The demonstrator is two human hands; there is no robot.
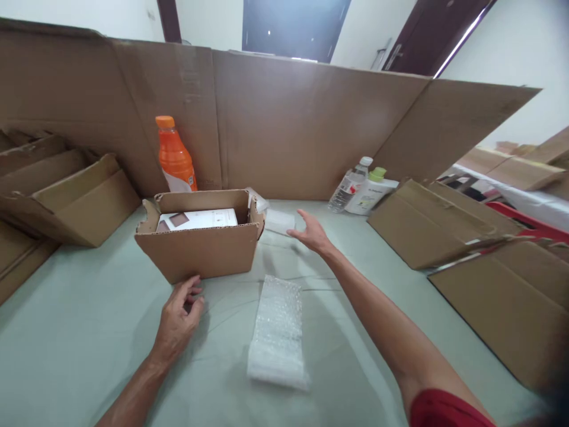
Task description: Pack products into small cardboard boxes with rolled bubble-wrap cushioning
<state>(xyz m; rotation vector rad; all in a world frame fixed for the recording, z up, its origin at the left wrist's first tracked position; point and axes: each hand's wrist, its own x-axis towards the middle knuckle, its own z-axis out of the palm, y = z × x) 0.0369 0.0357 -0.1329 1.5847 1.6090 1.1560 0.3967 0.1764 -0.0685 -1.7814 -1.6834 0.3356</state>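
An open cardboard box (200,249) stands on the pale green table (80,344), with a white flat package (198,219) inside. My left hand (180,317) rests on the table at the box's front lower edge, fingers loosely curled, holding nothing. My right hand (311,234) is stretched out to the right of the box, fingers apart, empty, close to a small white packet (279,221). A folded sheet of bubble wrap (279,332) lies flat between my arms.
An orange drink bottle (175,157) stands behind the box. A clear bottle (349,187) and a white green-capped bottle (371,190) sit at the back right. Flattened cartons (444,222) are stacked right, more cartons (66,196) left. A tall cardboard wall (302,124) closes the back.
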